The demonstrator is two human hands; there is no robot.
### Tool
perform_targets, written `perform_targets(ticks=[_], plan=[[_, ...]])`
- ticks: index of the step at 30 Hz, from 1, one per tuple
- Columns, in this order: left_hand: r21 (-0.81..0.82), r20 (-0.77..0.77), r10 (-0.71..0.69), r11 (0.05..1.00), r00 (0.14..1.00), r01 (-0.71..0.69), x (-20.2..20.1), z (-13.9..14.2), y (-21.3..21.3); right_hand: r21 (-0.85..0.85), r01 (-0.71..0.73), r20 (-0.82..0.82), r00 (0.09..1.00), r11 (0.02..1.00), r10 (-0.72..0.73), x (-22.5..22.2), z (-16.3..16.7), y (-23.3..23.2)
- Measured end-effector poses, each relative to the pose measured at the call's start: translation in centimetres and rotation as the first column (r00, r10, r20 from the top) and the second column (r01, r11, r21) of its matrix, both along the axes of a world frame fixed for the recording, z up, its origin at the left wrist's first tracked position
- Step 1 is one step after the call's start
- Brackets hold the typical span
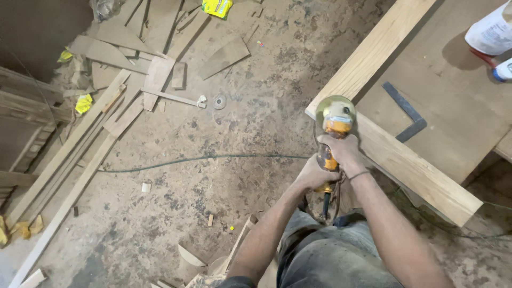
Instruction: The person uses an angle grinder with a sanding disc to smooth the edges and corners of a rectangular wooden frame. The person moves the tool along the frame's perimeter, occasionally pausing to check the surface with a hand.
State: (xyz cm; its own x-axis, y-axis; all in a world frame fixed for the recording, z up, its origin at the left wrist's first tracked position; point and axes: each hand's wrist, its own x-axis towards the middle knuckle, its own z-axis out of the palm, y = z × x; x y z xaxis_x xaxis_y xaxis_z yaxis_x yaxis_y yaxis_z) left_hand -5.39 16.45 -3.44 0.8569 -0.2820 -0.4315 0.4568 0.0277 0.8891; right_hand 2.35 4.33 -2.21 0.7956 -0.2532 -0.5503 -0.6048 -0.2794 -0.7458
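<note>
A dusty floor strewn with wood offcuts spreads under a long plank lying across the workbench. An orange angle grinder sits at the plank's near edge; right hand and left hand grip it closed. How much of the plank is already worked I cannot tell.

A crumpled yellow packet lies on the dusty floor at the top edge. A white container (with a pale label) stands top right on the board.
</note>
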Motion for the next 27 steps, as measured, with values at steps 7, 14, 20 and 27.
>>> perform_targets(ticks=[7,14,20,27], plan=[[-0.079,-0.114,0.107,0.99,0.988,-0.117,2.2,0.7,2.3,-0.037,-0.104,0.009,0.994,0.994,0.105,2.6,0.7,3.4],[-0.057,-0.098,0.04,0.997,0.994,-0.046,-0.3,1.7,-3.7,-0.078,-0.102,-0.023,0.995,0.992,0.1,-0.2,0.4,-3.4],[0.018,-0.094,-0.138,0.99,0.986,0.14,-3.6,3.0,-7.6,-0.029,0.043,-0.038,0.998,0.999,-0.044,-5.4,0.4,-9.4],[0.026,-0.06,-0.261,0.964,0.963,0.263,-4.8,2.9,-7.4,0.011,0.192,0.026,0.981,0.981,-0.192,-8.8,1.2,-9.8]])
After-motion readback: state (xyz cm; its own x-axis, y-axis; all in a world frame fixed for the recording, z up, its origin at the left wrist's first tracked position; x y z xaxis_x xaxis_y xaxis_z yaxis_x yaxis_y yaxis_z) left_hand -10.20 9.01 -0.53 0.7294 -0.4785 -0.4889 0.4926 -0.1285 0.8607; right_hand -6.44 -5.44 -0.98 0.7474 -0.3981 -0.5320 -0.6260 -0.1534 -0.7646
